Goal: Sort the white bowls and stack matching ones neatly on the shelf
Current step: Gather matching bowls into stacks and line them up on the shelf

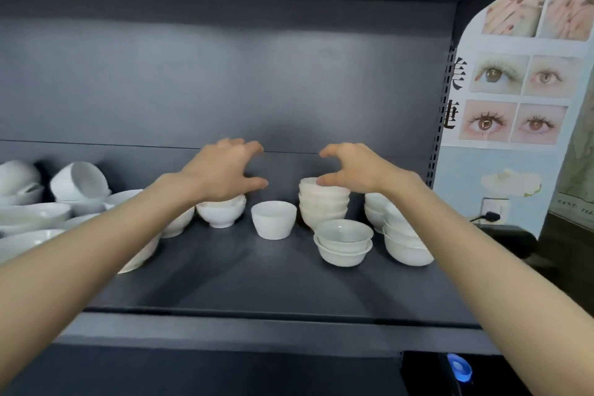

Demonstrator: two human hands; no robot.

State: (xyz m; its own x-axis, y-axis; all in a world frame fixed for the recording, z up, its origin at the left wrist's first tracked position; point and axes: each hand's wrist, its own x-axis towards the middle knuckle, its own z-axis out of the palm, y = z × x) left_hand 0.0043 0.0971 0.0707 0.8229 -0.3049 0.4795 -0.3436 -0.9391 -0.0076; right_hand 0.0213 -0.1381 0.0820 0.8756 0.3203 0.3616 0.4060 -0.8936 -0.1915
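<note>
A dark shelf [257, 283] carries many white bowls. My left hand [225, 167] hovers above a footed bowl [221, 214], fingers spread and loosely curved, holding nothing. My right hand [350, 167] hangs over a tall stack of bowls [323, 202], its thumb near the top rim, also holding nothing. A single straight-sided cup-like bowl [274, 219] stands between the two hands. In front of the tall stack sits a short stack of two small bowls [343, 244]. Another stack [403, 241] stands at the right, partly hidden by my right forearm.
At the left lies a jumble of wider bowls [35, 212], with one deep bowl tipped on its side [80, 180]. The shelf's front edge [257, 331] runs across below. A poster wall [514, 90] and a wall socket [493, 207] are to the right.
</note>
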